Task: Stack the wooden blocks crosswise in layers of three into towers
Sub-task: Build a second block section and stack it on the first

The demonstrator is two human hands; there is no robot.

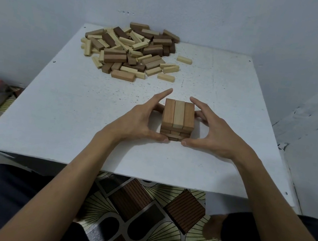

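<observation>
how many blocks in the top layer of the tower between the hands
3, side by side atop the tower: left brown block, pale middle block, right brown block. None seems hidden.

matt wooden blocks (178, 116) on a speckled, matt white tabletop (74, 108).

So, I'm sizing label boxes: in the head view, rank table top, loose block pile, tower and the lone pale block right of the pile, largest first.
1. table top
2. loose block pile
3. tower (nearer the camera, so enlarged)
4. lone pale block
</observation>
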